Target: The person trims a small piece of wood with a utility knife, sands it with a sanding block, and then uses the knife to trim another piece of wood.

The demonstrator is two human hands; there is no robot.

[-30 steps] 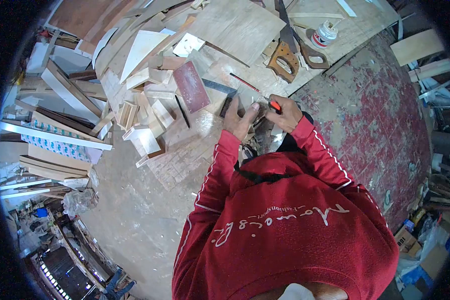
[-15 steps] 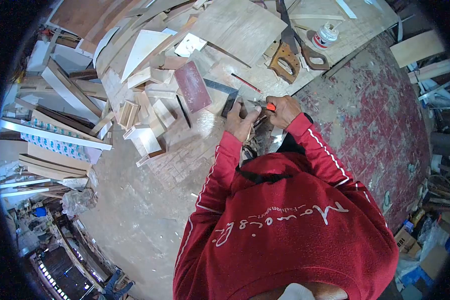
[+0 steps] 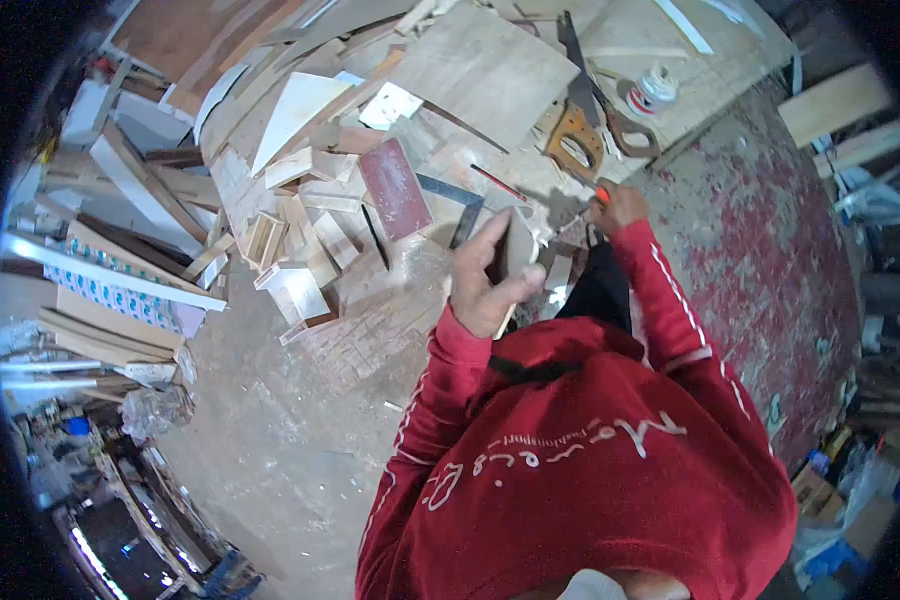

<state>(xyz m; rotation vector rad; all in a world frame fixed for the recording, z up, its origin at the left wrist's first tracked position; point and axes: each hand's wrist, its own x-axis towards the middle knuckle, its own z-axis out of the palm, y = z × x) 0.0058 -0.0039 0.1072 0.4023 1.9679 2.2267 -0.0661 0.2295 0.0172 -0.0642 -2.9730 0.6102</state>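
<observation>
My left hand (image 3: 487, 280) grips a small wooden piece (image 3: 517, 250) between thumb and fingers, near my chest at the table's front edge. To its right, my right hand (image 3: 620, 208) is closed around the orange handle (image 3: 602, 195) of a tool whose thin shaft points up and left. The tool's tip is hard to make out. Just beyond my left hand lie a dark metal square (image 3: 465, 200) and a red pencil (image 3: 498, 182). A reddish-brown flat block (image 3: 395, 187) and a black pencil-like stick (image 3: 375, 237) rest further left.
Two handsaws with wooden handles (image 3: 576, 143) lie at the table's right side, near a white jar (image 3: 652, 92). A plywood sheet (image 3: 480, 75) covers the back. Wood offcuts (image 3: 292, 290) are piled at the left, with long boards (image 3: 120, 272) beyond them.
My right hand has moved right, away from my left hand, with the orange-handled tool. My left hand has turned and shifted slightly, showing more of the wooden piece.
</observation>
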